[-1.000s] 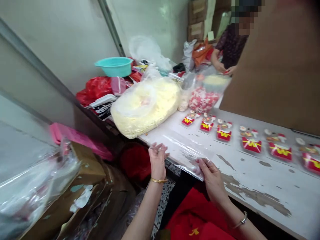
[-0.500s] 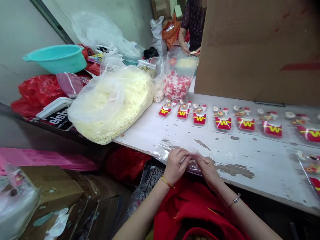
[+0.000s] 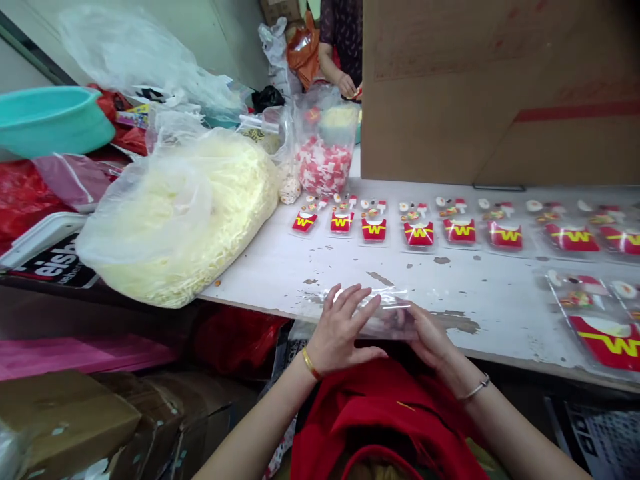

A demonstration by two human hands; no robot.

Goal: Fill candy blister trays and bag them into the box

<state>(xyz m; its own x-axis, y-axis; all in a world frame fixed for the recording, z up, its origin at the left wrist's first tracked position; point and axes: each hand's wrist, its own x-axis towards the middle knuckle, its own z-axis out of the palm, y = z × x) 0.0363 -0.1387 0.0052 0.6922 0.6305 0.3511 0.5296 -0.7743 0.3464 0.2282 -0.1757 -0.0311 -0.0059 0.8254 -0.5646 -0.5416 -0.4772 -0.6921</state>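
At the table's near edge my right hand (image 3: 429, 333) grips the right end of a clear plastic bag (image 3: 387, 317), fingers curled behind it. My left hand (image 3: 343, 330) is at the bag's left side, fingers spread and thumb stretched out; whether it touches the plastic I cannot tell. The bag looks see-through, with glare on its top. Beyond the hands lies a row of clear packs, each with a red fries box (image 3: 419, 233) marked by a yellow letter and small toy food pieces above it. More such packs, one with a larger-looking red box (image 3: 605, 340), lie at right.
A big bag of pale yellow pieces (image 3: 235, 193) stands at left, beside a bag of red and white pieces (image 3: 324, 163). A cardboard box (image 3: 490, 100) walls off the back right. A turquoise basin (image 3: 55, 120) sits far left. Behind, a co-worker's hand (image 3: 346, 85) holds something small.
My hands have drawn apart; my left hand has opened from a pinch and spread its fingers. The view has swung right, showing more packs at the right.
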